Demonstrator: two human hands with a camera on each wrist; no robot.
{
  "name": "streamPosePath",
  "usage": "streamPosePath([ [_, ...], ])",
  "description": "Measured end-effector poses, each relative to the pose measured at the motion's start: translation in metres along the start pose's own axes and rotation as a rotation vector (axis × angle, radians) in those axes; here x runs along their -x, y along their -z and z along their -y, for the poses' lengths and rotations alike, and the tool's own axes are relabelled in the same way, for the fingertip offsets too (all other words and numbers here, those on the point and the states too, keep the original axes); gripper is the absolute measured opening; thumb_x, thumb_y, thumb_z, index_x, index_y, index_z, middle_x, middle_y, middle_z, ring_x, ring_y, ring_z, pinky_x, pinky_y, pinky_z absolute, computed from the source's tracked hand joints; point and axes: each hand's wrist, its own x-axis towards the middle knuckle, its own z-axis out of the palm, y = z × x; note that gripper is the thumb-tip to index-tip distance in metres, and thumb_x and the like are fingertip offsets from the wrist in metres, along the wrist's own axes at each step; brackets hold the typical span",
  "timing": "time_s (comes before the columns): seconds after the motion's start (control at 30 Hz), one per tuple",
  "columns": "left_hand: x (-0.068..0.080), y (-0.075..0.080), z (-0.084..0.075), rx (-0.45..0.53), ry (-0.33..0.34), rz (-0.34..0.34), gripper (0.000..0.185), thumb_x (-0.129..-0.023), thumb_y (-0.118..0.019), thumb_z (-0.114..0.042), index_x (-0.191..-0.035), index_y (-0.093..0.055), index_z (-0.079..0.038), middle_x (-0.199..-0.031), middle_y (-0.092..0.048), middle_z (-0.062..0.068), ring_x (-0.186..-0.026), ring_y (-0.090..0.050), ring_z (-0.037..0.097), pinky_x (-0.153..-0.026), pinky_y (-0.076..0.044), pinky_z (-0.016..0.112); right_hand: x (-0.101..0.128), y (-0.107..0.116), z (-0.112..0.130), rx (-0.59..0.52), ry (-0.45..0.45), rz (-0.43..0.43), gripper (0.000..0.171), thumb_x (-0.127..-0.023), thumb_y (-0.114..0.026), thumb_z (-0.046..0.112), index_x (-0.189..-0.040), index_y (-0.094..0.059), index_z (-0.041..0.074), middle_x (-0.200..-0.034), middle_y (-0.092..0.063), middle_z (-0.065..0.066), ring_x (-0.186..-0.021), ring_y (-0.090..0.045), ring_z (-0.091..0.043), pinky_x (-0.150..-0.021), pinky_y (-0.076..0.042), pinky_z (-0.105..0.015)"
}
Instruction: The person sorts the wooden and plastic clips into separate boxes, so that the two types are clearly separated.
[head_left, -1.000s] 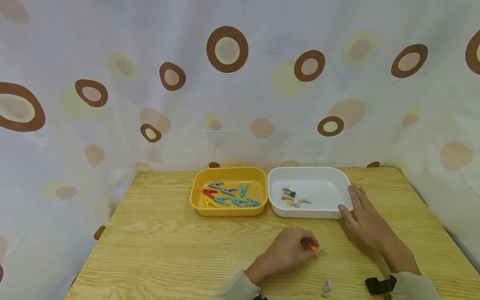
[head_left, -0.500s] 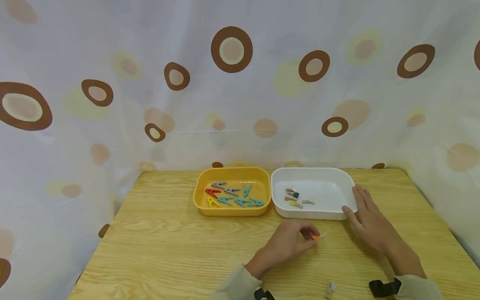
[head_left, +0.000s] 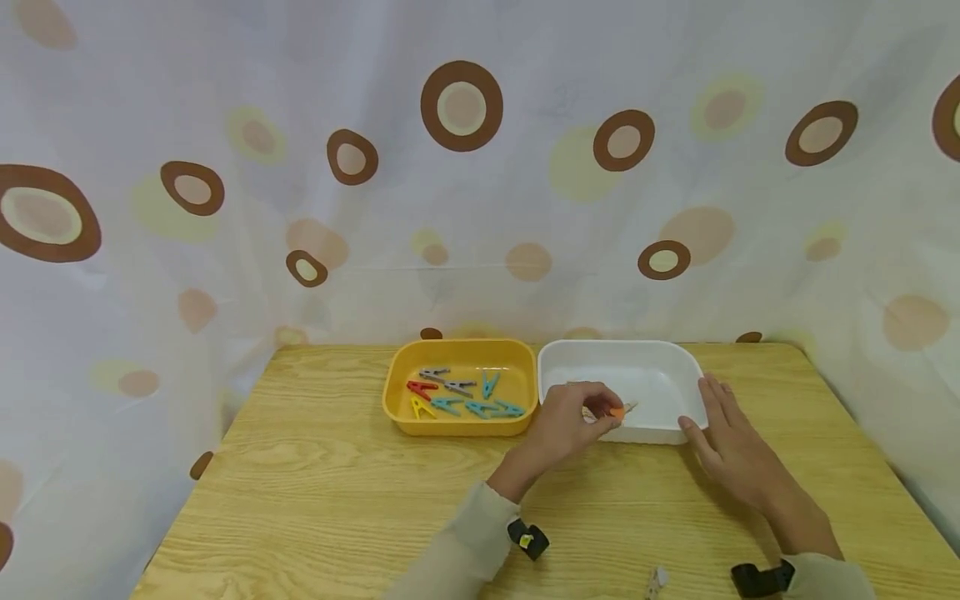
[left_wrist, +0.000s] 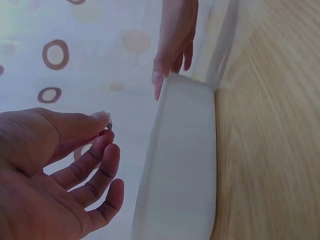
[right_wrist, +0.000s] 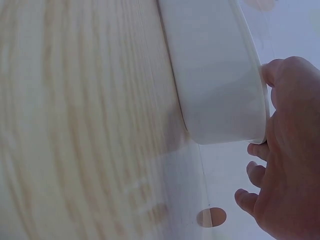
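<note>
My left hand [head_left: 564,423] is over the front edge of the white tray [head_left: 660,435], pinching a small wooden clothespin with an orange decoration [head_left: 617,413] between thumb and fingertips. In the left wrist view only a bit of that clothespin [left_wrist: 109,121] shows at the fingertips, above the tray's rim. My right hand [head_left: 738,450] rests against the tray's right front corner, fingers extended along the side and thumb touching the rim. The small clothespins in the tray are mostly hidden behind my left hand. Another wooden clothespin [head_left: 655,583] lies near the table's front edge.
Left of the white tray, side by side with it, stands a yellow tray [head_left: 461,428] with several plastic clothespins in grey, red, yellow and turquoise. Both sit on a wood-grain table [head_left: 337,500], with a patterned curtain [head_left: 525,217] behind.
My left hand has carried the orange-decorated clothespin from the table in front, up and away from me, to above the white tray. The right hand has stayed at the tray's corner.
</note>
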Motion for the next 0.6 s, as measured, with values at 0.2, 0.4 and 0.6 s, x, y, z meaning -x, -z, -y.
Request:
streamPosePath([
  [0.2, -0.02, 0.003, 0.01, 0.026, 0.049, -0.002, 0.011, -0.093, -0.078, -0.01, -0.104, -0.076, -0.007, -0.09, -0.073, -0.002, -0.076, -0.061, -0.002, -0.071, -0.048, 0.01, 0.0, 0.002, 0.001, -0.004, -0.007, 0.008, 0.076, -0.112, -0.04, 0.036, -0.162, 0.0, -0.004, -0.169, 0.001, -0.027, -0.154, 0.006, -0.046, -0.121, -0.001, -0.062],
  [0.4, -0.033, 0.001, 0.021, 0.006, 0.069, 0.024, 0.011, -0.094, -0.076, -0.009, -0.105, -0.076, -0.007, -0.095, -0.075, 0.0, -0.078, -0.064, 0.002, -0.07, -0.049, 0.011, 0.0, 0.001, 0.001, -0.009, -0.011, 0.012, 0.076, -0.112, -0.04, 0.036, -0.162, 0.001, -0.004, -0.169, 0.002, -0.027, -0.154, 0.006, -0.045, -0.121, -0.002, -0.062],
  [0.6, -0.046, -0.005, 0.031, -0.018, 0.073, 0.046, 0.01, -0.095, -0.075, -0.008, -0.104, -0.076, -0.006, -0.095, -0.074, 0.002, -0.078, -0.066, 0.006, -0.07, -0.048, 0.01, 0.0, -0.001, 0.0, 0.004, -0.019, 0.004, 0.077, -0.111, -0.041, 0.037, -0.162, 0.0, -0.003, -0.168, -0.001, -0.028, -0.154, 0.002, -0.048, -0.12, -0.004, -0.064],
])
